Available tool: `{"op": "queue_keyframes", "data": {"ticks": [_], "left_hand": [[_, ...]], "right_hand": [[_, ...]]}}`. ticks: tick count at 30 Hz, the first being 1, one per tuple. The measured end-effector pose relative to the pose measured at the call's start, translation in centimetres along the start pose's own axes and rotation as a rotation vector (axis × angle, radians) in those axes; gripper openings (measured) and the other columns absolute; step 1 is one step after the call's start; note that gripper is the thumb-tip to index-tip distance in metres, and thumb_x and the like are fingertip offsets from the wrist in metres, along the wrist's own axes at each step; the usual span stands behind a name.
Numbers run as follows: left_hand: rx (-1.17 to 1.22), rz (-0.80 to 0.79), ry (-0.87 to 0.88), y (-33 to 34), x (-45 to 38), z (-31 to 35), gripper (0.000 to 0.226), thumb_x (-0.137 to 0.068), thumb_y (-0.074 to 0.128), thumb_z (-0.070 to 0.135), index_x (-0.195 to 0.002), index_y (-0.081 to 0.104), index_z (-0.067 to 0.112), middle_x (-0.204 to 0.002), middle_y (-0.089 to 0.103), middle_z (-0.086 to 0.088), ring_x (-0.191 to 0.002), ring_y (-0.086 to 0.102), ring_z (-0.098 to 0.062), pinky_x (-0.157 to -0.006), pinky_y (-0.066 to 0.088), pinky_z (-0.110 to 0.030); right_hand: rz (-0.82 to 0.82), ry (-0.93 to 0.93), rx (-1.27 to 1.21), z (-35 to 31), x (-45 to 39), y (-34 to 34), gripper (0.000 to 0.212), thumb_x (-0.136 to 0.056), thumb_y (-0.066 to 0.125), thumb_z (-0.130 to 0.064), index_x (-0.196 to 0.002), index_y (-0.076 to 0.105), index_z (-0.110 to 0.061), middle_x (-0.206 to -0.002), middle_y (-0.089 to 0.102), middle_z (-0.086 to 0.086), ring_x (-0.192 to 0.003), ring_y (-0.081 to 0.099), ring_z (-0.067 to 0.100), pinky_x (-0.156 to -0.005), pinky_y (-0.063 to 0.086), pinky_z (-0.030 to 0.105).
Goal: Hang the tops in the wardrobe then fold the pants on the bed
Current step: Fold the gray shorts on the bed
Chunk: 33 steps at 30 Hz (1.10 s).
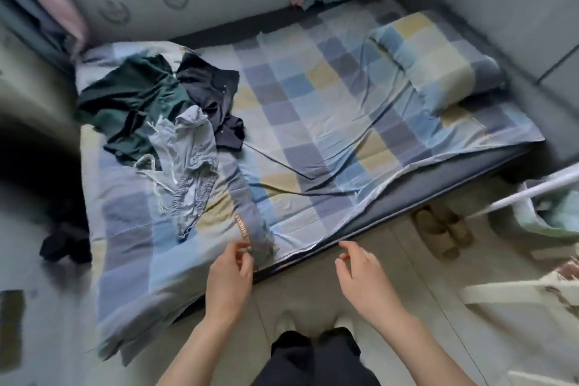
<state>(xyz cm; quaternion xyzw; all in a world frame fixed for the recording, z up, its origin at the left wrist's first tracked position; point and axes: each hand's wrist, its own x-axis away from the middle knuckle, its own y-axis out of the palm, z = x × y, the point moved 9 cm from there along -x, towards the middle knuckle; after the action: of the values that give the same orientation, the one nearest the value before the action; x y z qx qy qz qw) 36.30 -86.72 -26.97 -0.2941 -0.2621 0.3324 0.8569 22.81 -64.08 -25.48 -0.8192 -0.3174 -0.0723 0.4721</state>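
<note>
A heap of clothes lies on the left of the bed (pixel 329 122): a dark green garment (pixel 131 103), a navy garment (pixel 213 88) and light grey-blue drawstring pants (pixel 188 163) stretched toward me. My left hand (pixel 230 273) is at the bed's near edge, its fingertips pinching the end of a checked cover fold with an orange printed strip (pixel 242 227). My right hand (pixel 360 273) hovers over the floor just off the bed edge, fingers loosely curled, holding nothing.
A checked pillow (pixel 438 63) lies at the far right of the bed. Brown slippers (pixel 438 230) sit by the bed base, and a dark garment (pixel 65 244) lies on the floor at left. A white rod (pixel 532 188) and a cream bag (pixel 517 294) stand at right.
</note>
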Motion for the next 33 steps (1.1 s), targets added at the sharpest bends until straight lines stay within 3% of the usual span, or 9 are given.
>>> {"op": "queue_keyframes", "data": {"ticks": [4, 10, 13, 17, 20, 26, 29, 33], "left_hand": [[-0.012, -0.052, -0.197, -1.4, -4.2, -6.4, 0.017, -0.094, 0.054, 0.017, -0.109, 0.060, 0.024, -0.085, 0.064, 0.005, -0.081, 0.062, -0.015, -0.076, 0.054, -0.038], [-0.104, -0.162, -0.422, -1.3, -10.6, -13.9, 0.021, -0.092, 0.052, 0.017, -0.111, 0.058, 0.024, -0.082, 0.061, 0.007, -0.076, 0.058, -0.012, -0.065, 0.045, -0.030], [-0.115, -0.174, -0.544, -1.3, -15.1, -17.7, 0.027, -0.090, 0.053, 0.015, -0.116, 0.060, 0.017, -0.083, 0.059, 0.005, -0.086, 0.058, -0.021, -0.072, 0.043, -0.030], [-0.179, -0.249, -0.628, -0.7, -20.1, -21.8, 0.035, -0.090, 0.055, 0.017, -0.125, 0.055, 0.013, -0.111, 0.064, -0.008, -0.106, 0.058, -0.028, -0.086, 0.046, -0.033], [-0.224, -0.240, -0.613, -0.7, -23.9, -24.2, 0.039, -0.090, 0.054, 0.016, -0.128, 0.054, 0.011, -0.128, 0.057, -0.011, -0.114, 0.056, -0.029, -0.092, 0.047, -0.037], [-0.259, -0.148, -0.683, 0.5, -30.9, -33.2, 0.039, -0.092, 0.055, 0.020, -0.128, 0.047, 0.008, -0.134, 0.049, -0.015, -0.118, 0.052, -0.036, -0.095, 0.045, -0.044], [-0.217, -0.099, -0.753, 1.9, -32.5, -38.1, 0.045, -0.093, 0.058, 0.025, -0.131, 0.044, 0.007, -0.135, 0.048, -0.019, -0.122, 0.049, -0.039, -0.098, 0.044, -0.046], [-0.108, -0.071, -0.798, 3.0, -34.1, -42.5, 0.049, -0.088, 0.066, 0.031, -0.129, 0.048, 0.009, -0.129, 0.057, -0.018, -0.121, 0.051, -0.036, -0.095, 0.042, -0.039]], "right_hand": [[-0.113, -0.120, 0.061, -5.8, -5.7, 2.4, 0.040, -0.099, 0.044, -0.026, -0.136, 0.044, -0.015, -0.120, 0.058, 0.000, -0.116, 0.050, 0.020, -0.098, 0.041, 0.032], [-0.292, -0.217, 0.107, -13.1, -17.9, 6.6, 0.038, -0.099, 0.042, -0.027, -0.134, 0.046, -0.015, -0.123, 0.060, 0.006, -0.114, 0.053, 0.026, -0.091, 0.043, 0.035], [-0.376, -0.235, 0.148, -16.3, -24.5, 10.5, 0.037, -0.098, 0.042, -0.028, -0.131, 0.049, -0.014, -0.121, 0.062, 0.010, -0.111, 0.055, 0.028, -0.088, 0.045, 0.036], [-0.468, -0.254, 0.176, -19.7, -30.9, 16.2, 0.037, -0.097, 0.044, -0.028, -0.129, 0.052, -0.010, -0.116, 0.064, 0.013, -0.107, 0.058, 0.029, -0.085, 0.046, 0.035], [-0.497, -0.214, 0.143, -20.9, -34.2, 20.5, 0.033, -0.095, 0.046, -0.025, -0.123, 0.056, -0.010, -0.118, 0.064, 0.011, -0.110, 0.057, 0.029, -0.087, 0.045, 0.034], [-0.622, -0.100, 0.072, -19.7, -38.4, 32.9, 0.022, -0.089, 0.049, -0.022, -0.105, 0.063, -0.013, -0.104, 0.069, 0.009, -0.104, 0.060, 0.026, -0.084, 0.047, 0.032], [-0.662, -0.088, 0.083, -18.8, -38.6, 38.0, 0.028, -0.089, 0.051, -0.023, -0.112, 0.063, -0.014, -0.106, 0.069, 0.005, -0.100, 0.060, 0.021, -0.078, 0.043, 0.026], [-0.705, -0.067, 0.031, -18.5, -37.9, 43.5, 0.038, -0.088, 0.050, -0.009, -0.126, 0.054, -0.009, -0.110, 0.063, 0.005, -0.095, 0.057, 0.019, -0.082, 0.046, 0.028]]}}
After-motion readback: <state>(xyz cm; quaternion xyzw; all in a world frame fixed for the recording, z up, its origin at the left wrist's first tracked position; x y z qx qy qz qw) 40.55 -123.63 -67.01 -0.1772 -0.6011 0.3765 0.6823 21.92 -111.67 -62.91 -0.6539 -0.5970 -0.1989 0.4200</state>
